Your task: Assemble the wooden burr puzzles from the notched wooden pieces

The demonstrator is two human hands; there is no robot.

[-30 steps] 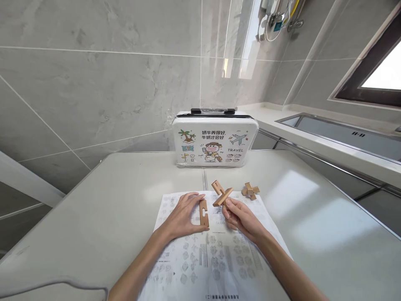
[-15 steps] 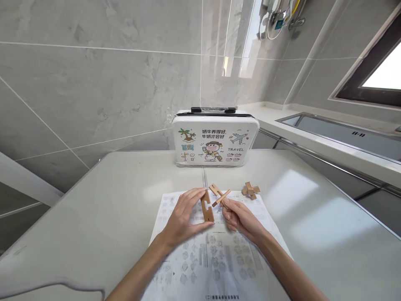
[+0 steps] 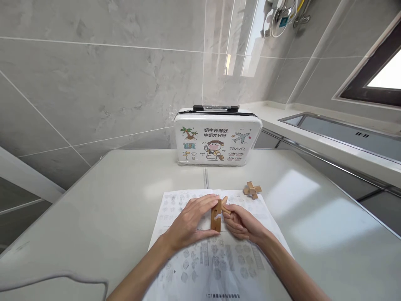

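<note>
A flat notched wooden puzzle piece (image 3: 216, 221) stands lengthwise between the thumb and fingers of my left hand (image 3: 191, 219). My right hand (image 3: 239, 221) pinches more wooden puzzle pieces (image 3: 224, 201), whose ends show behind the right edge of the notched one. They are mostly hidden, and whether they touch it I cannot tell. Under both hands lies a printed instruction sheet (image 3: 188, 267) with rows of small diagrams. An assembled wooden cross-shaped puzzle (image 3: 252, 190) rests near the sheet's upper right corner.
A white cartoon-printed travel case (image 3: 217, 140) stands at the back of the white table (image 3: 125, 200), in front of a grey tiled wall (image 3: 109, 83). To the right are a counter with a sink (image 3: 344, 133) and a window (image 3: 385, 71).
My left hand has shifted right and slightly down with the notched piece. My right hand has turned its pieces and brought them behind that piece's right edge.
</note>
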